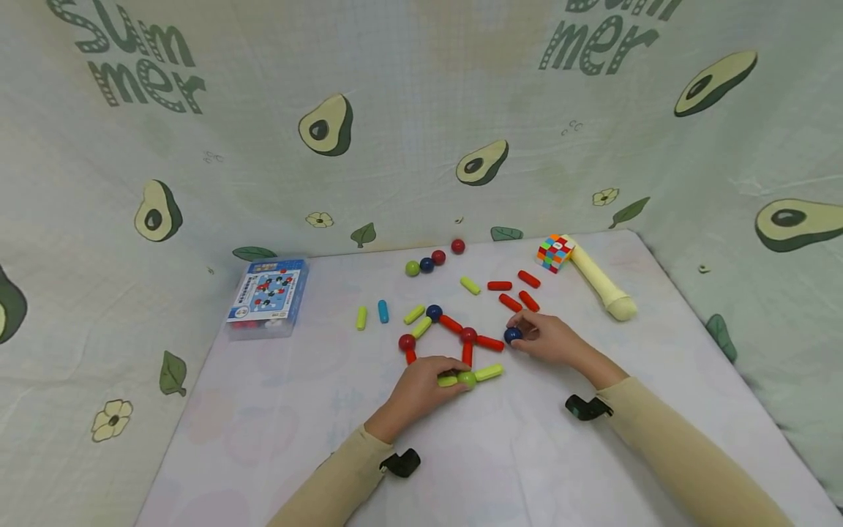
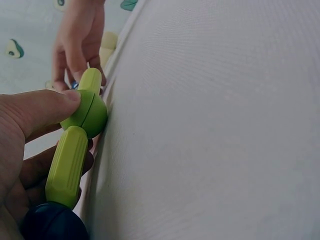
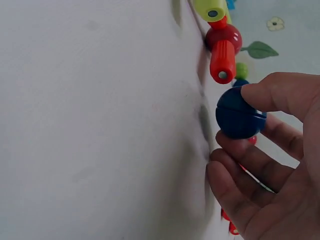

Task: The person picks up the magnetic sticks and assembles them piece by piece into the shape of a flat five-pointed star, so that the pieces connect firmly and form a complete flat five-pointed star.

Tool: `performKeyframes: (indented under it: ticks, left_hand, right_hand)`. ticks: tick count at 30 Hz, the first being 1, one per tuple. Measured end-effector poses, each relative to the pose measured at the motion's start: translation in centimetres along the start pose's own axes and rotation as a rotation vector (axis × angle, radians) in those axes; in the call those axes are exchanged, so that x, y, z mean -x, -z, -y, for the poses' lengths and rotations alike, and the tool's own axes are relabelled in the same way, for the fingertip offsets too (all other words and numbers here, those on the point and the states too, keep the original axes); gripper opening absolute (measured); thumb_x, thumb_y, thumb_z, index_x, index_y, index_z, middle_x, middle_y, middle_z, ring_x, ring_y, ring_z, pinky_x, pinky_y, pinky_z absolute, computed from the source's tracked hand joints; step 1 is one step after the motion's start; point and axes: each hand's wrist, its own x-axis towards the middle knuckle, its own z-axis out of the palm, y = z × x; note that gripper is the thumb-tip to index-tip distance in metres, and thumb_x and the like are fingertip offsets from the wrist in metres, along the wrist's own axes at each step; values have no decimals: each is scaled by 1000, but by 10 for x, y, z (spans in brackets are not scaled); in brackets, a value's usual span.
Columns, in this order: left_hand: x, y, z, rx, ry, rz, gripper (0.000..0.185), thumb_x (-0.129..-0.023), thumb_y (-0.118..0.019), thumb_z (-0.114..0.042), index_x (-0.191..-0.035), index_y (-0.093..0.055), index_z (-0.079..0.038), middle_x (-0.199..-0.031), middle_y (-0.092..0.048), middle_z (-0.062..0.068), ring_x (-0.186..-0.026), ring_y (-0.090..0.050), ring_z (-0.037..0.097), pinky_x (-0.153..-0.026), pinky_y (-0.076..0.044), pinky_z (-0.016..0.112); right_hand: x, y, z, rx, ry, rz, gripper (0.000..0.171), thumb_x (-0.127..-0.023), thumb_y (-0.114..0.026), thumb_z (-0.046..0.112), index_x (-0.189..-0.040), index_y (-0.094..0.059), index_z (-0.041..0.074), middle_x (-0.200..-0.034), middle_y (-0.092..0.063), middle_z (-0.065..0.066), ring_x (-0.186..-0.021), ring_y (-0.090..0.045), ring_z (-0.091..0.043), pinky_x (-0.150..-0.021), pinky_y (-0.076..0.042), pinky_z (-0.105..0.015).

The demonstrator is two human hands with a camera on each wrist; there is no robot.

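Green ball point(image 1: 467, 378) joined to two green sticks on the table point(image 1: 500, 454), pinched by the left hand point(image 1: 421, 384), blue ball point(image 1: 512, 335) just beside a red stick point(image 1: 489, 342), pinched by the right hand point(image 1: 549, 338), colourful cube point(image 1: 554, 252) well apart.

left hand point(image 1: 421, 386) lower centre of head view, palm down, fingers point(image 2: 47, 107) curled and pinching | right hand point(image 1: 552, 338) just right of centre, thumb and fingers point(image 3: 280, 92) pinching too | both forearms in beige sleeves, coming up from the bottom edge
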Motion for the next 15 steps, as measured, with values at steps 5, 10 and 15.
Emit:
performKeyframes:
  ticks: [5,10,15]
  left_hand:
    - [0,0,-1,2,9,-5,29,-90,-79,-36,-118,-76,-29,-111,-71,-16,-98,-61,2,-91,-53,27]
    - [0,0,-1,8,7,-6,30,-90,-79,-36,-119,-76,-29,-112,-71,-16,-98,-62,2,-91,-53,27]
    - [0,1,-3,-5,1,-10,30,-90,-79,-36,-118,-76,-29,-109,-70,-16,-96,-61,3,-89,-53,26]
  right_hand:
    - [11,-1,-4,-9,38,42,28,-92,-77,20,-117,-64,15,-111,-65,0,-107,-58,-22,-98,-50,-47]
    - [14,-4,-6,21,95,43,29,-92,-77,24,-118,-65,18,-111,-65,4,-107,-57,-20,-94,-49,-46]
    - [15,-6,-8,25,97,34,31,-93,-77,26,-120,-65,19,-113,-65,3,-108,-56,-20,-94,-49,-46]
